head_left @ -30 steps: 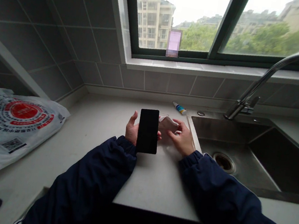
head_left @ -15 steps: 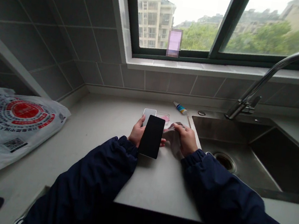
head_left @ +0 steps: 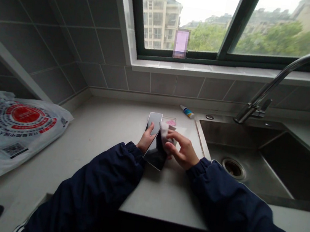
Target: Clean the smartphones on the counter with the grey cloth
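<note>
A stainless steel double sink [head_left: 281,160] is set into a pale countertop [head_left: 106,132]. Well left of it lies a white plastic bag [head_left: 5,129] printed with a red circular logo and a QR code, its lettering unreadable. Just behind the sink's corner lies a small tube [head_left: 186,111] with a blue label, its writing too small to read. Left of the sink, the left hand [head_left: 146,139] grips a smartphone [head_left: 155,154] by its edge, thumb on the glass, while the right hand [head_left: 183,150], fingers parted, presses a white cloth [head_left: 164,130] against the screen.
</note>
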Demonstrator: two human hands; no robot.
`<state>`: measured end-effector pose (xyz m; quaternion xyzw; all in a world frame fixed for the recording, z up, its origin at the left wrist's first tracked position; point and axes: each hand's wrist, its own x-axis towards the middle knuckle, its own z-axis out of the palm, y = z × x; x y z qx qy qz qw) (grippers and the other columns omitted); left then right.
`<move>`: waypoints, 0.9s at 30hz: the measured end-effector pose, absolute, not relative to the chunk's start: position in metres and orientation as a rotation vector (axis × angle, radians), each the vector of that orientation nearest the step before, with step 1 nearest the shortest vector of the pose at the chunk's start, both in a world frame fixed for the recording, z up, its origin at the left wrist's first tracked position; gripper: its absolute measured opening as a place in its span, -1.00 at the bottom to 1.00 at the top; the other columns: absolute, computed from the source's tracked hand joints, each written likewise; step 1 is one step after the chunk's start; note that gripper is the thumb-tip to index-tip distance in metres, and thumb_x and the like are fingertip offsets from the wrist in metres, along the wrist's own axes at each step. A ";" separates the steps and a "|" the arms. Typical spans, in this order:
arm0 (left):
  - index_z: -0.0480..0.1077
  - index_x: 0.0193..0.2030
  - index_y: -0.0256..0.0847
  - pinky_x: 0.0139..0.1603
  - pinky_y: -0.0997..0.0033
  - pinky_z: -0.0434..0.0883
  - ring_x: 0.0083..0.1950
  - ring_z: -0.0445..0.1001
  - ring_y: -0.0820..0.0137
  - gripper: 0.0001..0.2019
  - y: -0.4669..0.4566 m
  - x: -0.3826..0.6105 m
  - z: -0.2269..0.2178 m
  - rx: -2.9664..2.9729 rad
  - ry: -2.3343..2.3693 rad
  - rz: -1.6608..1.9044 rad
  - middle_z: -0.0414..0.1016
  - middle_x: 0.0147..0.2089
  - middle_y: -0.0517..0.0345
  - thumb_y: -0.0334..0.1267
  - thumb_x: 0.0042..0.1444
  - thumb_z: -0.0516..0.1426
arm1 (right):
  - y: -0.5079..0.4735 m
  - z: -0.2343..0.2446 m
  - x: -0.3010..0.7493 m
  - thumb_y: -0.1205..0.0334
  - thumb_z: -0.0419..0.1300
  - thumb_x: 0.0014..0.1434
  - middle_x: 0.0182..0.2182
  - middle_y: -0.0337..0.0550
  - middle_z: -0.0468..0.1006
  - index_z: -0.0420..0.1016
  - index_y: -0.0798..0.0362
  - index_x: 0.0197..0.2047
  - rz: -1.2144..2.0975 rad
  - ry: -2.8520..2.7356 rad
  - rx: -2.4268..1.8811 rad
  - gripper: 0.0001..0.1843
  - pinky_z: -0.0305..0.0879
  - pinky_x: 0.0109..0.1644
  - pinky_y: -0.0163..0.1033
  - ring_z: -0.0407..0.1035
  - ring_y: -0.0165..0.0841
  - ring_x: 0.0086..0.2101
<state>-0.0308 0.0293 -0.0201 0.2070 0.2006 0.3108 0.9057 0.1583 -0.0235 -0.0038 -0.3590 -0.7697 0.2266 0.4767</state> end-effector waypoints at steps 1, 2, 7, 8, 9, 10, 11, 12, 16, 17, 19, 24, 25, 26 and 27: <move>0.37 0.37 -0.37 0.05 0.04 0.53 -0.17 0.67 0.03 -0.18 0.029 -0.028 -0.019 0.403 0.426 0.711 0.67 -0.07 -0.21 0.31 0.39 -0.21 | -0.025 -0.005 0.157 -0.16 0.11 0.43 0.16 0.04 0.63 0.61 -0.02 -0.04 0.551 -1.947 -0.818 -0.57 0.44 0.25 0.09 0.51 -0.05 0.17; 0.35 0.38 -0.39 0.09 0.05 0.52 -0.14 0.67 0.04 -0.18 0.028 -0.026 -0.016 0.393 0.425 0.755 0.67 -0.08 -0.19 0.29 0.41 -0.23 | -0.025 -0.007 0.156 -0.11 0.07 0.47 0.21 0.06 0.60 0.63 -0.01 -0.03 0.541 -1.985 -0.787 -0.58 0.40 0.30 0.10 0.47 -0.06 0.23; 0.37 0.33 -0.45 0.24 0.05 0.46 0.04 0.64 0.04 -0.16 0.020 -0.018 -0.002 0.337 0.434 0.764 0.65 -0.04 -0.22 0.30 0.41 -0.27 | -0.016 -0.020 0.157 0.08 0.06 0.49 0.29 0.15 0.52 0.60 0.05 0.19 0.404 -2.094 -0.863 -0.59 0.30 0.42 0.19 0.32 -0.05 0.35; 0.36 0.33 -0.44 0.25 0.05 0.45 0.07 0.64 0.03 -0.16 0.019 -0.018 -0.001 0.326 0.433 0.763 0.64 -0.03 -0.23 0.29 0.41 -0.28 | -0.014 -0.022 0.158 0.09 0.07 0.48 0.33 0.15 0.47 0.56 0.06 0.26 0.378 -2.135 -0.860 -0.57 0.26 0.44 0.23 0.26 -0.03 0.39; 0.35 0.35 -0.42 0.26 0.05 0.44 0.09 0.63 0.03 -0.16 0.018 -0.018 0.000 0.316 0.430 0.757 0.64 -0.01 -0.23 0.29 0.41 -0.29 | -0.012 -0.024 0.158 0.09 0.08 0.47 0.37 0.14 0.43 0.51 0.06 0.32 0.357 -2.169 -0.860 -0.54 0.21 0.46 0.25 0.20 -0.02 0.42; 0.34 0.36 -0.39 0.27 0.04 0.44 0.11 0.62 0.01 -0.16 0.017 -0.018 -0.001 0.311 0.423 0.748 0.64 0.00 -0.23 0.30 0.40 -0.28 | -0.011 -0.025 0.158 0.09 0.08 0.47 0.40 0.13 0.38 0.46 0.05 0.37 0.344 -2.196 -0.865 -0.51 0.16 0.48 0.27 0.14 -0.01 0.45; 0.34 0.38 -0.35 0.27 0.02 0.43 0.13 0.61 -0.01 -0.17 0.017 -0.018 -0.002 0.312 0.414 0.733 0.64 0.01 -0.22 0.31 0.39 -0.25 | -0.011 -0.026 0.158 0.08 0.08 0.48 0.43 0.11 0.33 0.42 0.04 0.41 0.335 -2.215 -0.880 -0.48 0.12 0.50 0.28 0.09 -0.01 0.47; 0.35 0.38 -0.30 0.27 0.00 0.43 0.14 0.60 -0.03 -0.19 0.017 -0.019 -0.003 0.320 0.405 0.716 0.64 0.01 -0.21 0.33 0.37 -0.20 | -0.010 -0.027 0.158 0.07 0.07 0.48 0.46 0.10 0.28 0.38 0.03 0.44 0.330 -2.226 -0.904 -0.46 0.09 0.51 0.29 0.05 -0.01 0.48; 0.40 0.36 -0.18 0.23 -0.10 0.44 0.16 0.57 -0.14 -0.26 0.018 -0.020 -0.008 0.384 0.395 0.685 0.66 0.01 -0.16 0.33 0.29 -0.04 | -0.009 -0.029 0.161 0.02 0.02 0.51 0.53 0.10 0.09 0.17 0.00 0.55 0.304 -2.224 -1.050 -0.37 0.01 0.52 0.35 -0.08 0.02 0.51; 0.41 0.36 -0.18 0.23 -0.12 0.44 0.16 0.56 -0.15 -0.26 0.018 -0.020 -0.008 0.393 0.392 0.686 0.66 0.02 -0.16 0.33 0.30 -0.04 | -0.009 -0.029 0.162 0.00 0.01 0.51 0.54 0.12 0.04 0.13 0.02 0.57 0.296 -2.221 -1.080 -0.34 -0.01 0.52 0.35 -0.12 0.03 0.52; 0.40 0.37 -0.17 0.23 -0.13 0.43 0.16 0.56 -0.16 -0.26 0.017 -0.021 -0.007 0.396 0.387 0.690 0.66 0.02 -0.16 0.33 0.30 -0.05 | -0.008 -0.029 0.163 -0.04 0.00 0.51 0.55 0.15 -0.02 0.05 0.04 0.59 0.292 -2.230 -1.111 -0.30 -0.05 0.52 0.35 -0.19 0.04 0.53; 0.37 0.39 -0.17 0.27 -0.16 0.39 0.20 0.54 -0.16 -0.22 0.016 -0.021 -0.006 0.393 0.369 0.700 0.64 0.05 -0.18 0.37 0.29 -0.05 | -0.009 -0.026 0.164 -0.21 0.01 0.48 0.56 0.06 -0.04 -0.04 -0.09 0.61 0.334 -2.313 -1.071 -0.21 -0.07 0.51 0.38 -0.20 0.05 0.53; 0.37 0.39 -0.19 0.29 -0.15 0.38 0.22 0.53 -0.15 -0.20 0.016 -0.021 -0.006 0.389 0.367 0.700 0.64 0.06 -0.19 0.39 0.29 -0.09 | -0.010 -0.024 0.164 -0.23 0.01 0.47 0.56 0.06 -0.05 -0.05 -0.09 0.61 0.340 -2.325 -1.066 -0.20 -0.08 0.51 0.38 -0.20 0.06 0.53; 0.36 0.39 -0.21 0.32 -0.13 0.36 0.25 0.53 -0.13 -0.18 0.016 -0.021 -0.005 0.381 0.366 0.698 0.63 0.07 -0.20 0.40 0.30 -0.13 | -0.011 -0.023 0.164 -0.24 0.00 0.47 0.57 0.07 -0.06 -0.06 -0.08 0.62 0.348 -2.338 -1.059 -0.19 -0.09 0.52 0.38 -0.20 0.05 0.53; 0.35 0.40 -0.24 0.35 -0.11 0.34 0.27 0.52 -0.10 -0.14 0.016 -0.021 -0.004 0.370 0.365 0.697 0.62 0.08 -0.21 0.40 0.32 -0.19 | -0.012 -0.022 0.163 -0.24 -0.01 0.48 0.57 0.07 -0.07 -0.06 -0.07 0.62 0.359 -2.353 -1.046 -0.19 -0.09 0.52 0.37 -0.21 0.05 0.53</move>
